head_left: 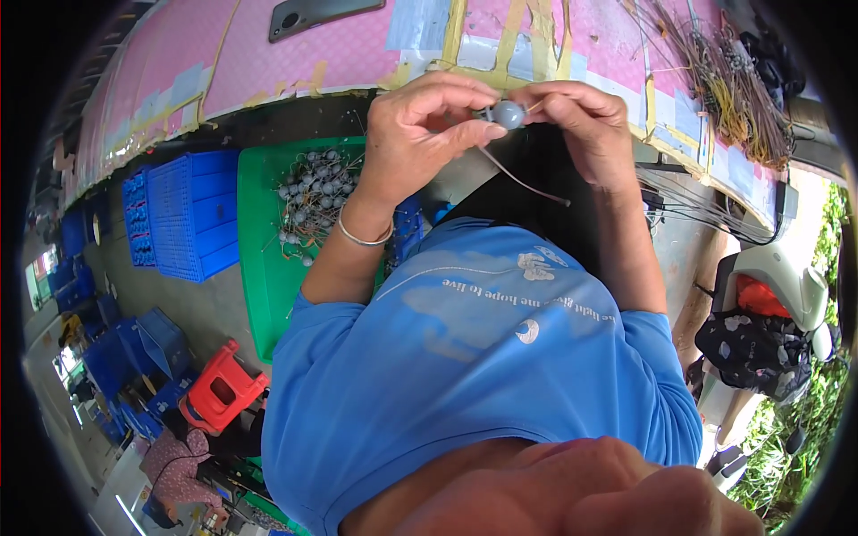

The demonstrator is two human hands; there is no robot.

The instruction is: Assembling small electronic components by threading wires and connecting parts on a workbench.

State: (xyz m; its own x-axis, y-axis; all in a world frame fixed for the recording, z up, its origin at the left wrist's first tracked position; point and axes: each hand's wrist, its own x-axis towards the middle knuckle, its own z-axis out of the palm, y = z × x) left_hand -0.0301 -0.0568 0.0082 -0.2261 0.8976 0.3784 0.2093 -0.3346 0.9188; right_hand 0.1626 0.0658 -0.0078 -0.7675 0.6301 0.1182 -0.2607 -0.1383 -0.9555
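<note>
A small shiny grey ball (pixel 508 114) with a wire is held up near the table's front edge. My left hand (pixel 413 134) is closed on it, thumb and fingers pinching its left side. At the ball's right side my right hand (pixel 585 129) pinches a thin yellowish wire (pixel 536 106) between thumb and forefinger. A pale cord (pixel 523 183) hangs below my left fingertips and ends over my dark-clothed lap. Left of my left forearm, a green tray (pixel 255 295) holds a heap of similar grey balls with wires (pixel 317 192).
The pink, taped table (pixel 357 49) bears a phone (pixel 317 16) and, at right, bundled wires (pixel 737 94). Blue crates (pixel 192 214) and a red stool (pixel 223 389) stand left. Another person (pixel 179 464) is at lower left. A scooter (pixel 778 281) stands at right.
</note>
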